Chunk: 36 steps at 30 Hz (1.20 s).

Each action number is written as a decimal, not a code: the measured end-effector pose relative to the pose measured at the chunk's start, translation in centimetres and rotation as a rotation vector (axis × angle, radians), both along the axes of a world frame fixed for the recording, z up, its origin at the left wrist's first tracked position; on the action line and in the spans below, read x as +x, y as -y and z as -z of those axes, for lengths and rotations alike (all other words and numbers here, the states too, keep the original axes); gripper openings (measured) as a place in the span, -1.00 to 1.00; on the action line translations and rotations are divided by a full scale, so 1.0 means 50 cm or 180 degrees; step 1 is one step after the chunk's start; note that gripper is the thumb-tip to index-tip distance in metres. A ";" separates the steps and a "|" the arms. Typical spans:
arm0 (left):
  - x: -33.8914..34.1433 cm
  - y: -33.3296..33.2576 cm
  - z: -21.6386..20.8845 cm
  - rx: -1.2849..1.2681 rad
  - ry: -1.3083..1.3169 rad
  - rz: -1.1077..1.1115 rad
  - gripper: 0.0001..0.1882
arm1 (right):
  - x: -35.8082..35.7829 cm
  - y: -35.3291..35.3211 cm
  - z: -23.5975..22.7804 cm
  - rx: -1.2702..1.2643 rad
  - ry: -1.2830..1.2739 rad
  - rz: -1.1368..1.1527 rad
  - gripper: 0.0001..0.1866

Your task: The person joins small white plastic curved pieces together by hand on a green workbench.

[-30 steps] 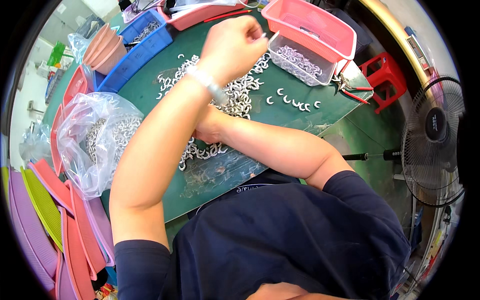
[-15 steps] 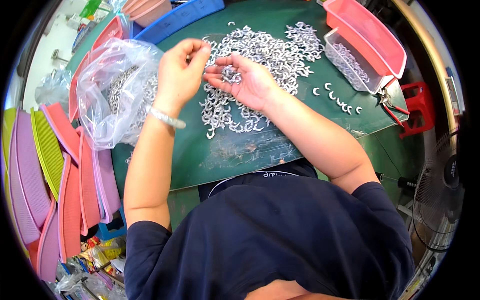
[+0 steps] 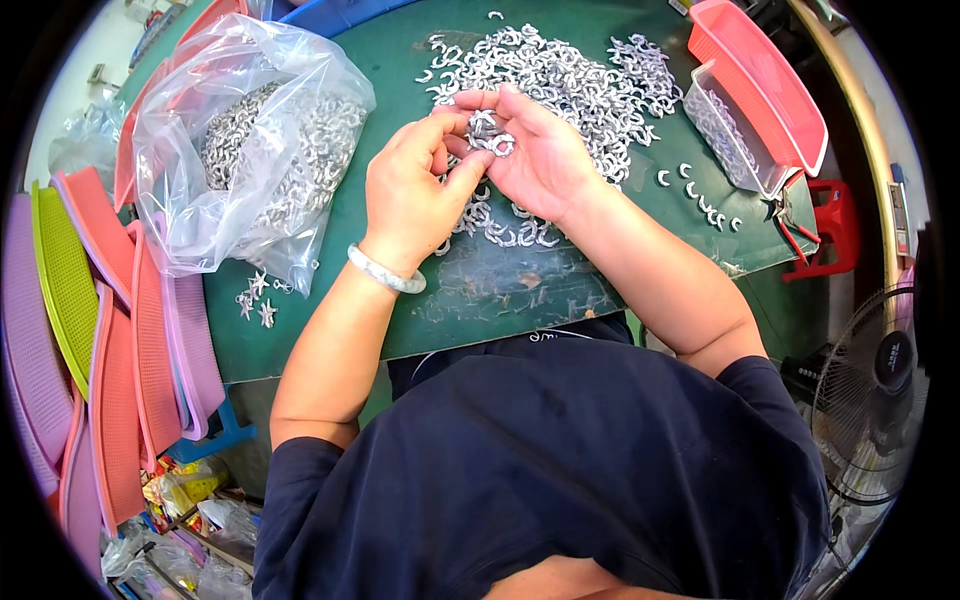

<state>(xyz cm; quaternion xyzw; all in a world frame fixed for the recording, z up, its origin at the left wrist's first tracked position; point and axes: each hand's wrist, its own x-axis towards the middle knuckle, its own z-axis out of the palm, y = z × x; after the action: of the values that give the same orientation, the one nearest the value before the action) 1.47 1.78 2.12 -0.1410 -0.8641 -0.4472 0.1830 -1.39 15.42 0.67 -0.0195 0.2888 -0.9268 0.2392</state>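
My right hand [image 3: 545, 160] is turned palm up above the heap, its fingers curled around several small silver-grey metal pieces [image 3: 483, 127]. Against them comes my left hand [image 3: 412, 190], a pale bangle on its wrist. Its thumb and fingers are closed at a curved piece [image 3: 500, 146] by the right palm; fingers partly hide the contact. Behind and beneath the hands spreads a heap of silver C-shaped pieces [image 3: 560, 85] on the green table [image 3: 480, 290].
A clear plastic bag [image 3: 175, 225] of small metal pieces stands left, with star-shaped pieces [image 3: 267, 314] before it. Right are a clear bin [image 3: 715, 130], a pink basket [image 3: 765, 85], loose curved pieces [image 3: 711, 213] and pliers [image 3: 788, 225]. Stacked baskets [image 3: 118, 390] and a fan [image 3: 865, 400] flank the table.
My left hand has moved right and down to meet the right hand, touching the pieces there. The view has shifted, showing more of the bag and the star-shaped pieces.
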 end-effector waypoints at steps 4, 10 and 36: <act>0.008 -0.001 0.003 -0.0055 -0.0007 -0.0085 -0.69 | -0.001 0.004 0.004 -0.0131 -0.0014 -0.0009 -0.64; 0.008 -0.001 0.020 0.0459 0.0232 -0.0047 -0.79 | 0.000 0.005 0.006 -0.0153 -0.0066 -0.0108 -0.60; -0.005 0.003 0.055 0.1379 0.0944 0.0516 -0.78 | 0.003 0.004 -0.010 -0.0220 0.0228 0.0304 -0.68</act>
<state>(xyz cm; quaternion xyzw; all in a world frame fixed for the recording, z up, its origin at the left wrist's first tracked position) 1.24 1.63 -0.61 -0.1003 -0.7516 -0.6505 0.0440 -1.25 15.21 1.17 0.0193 0.2484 -0.9467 0.2040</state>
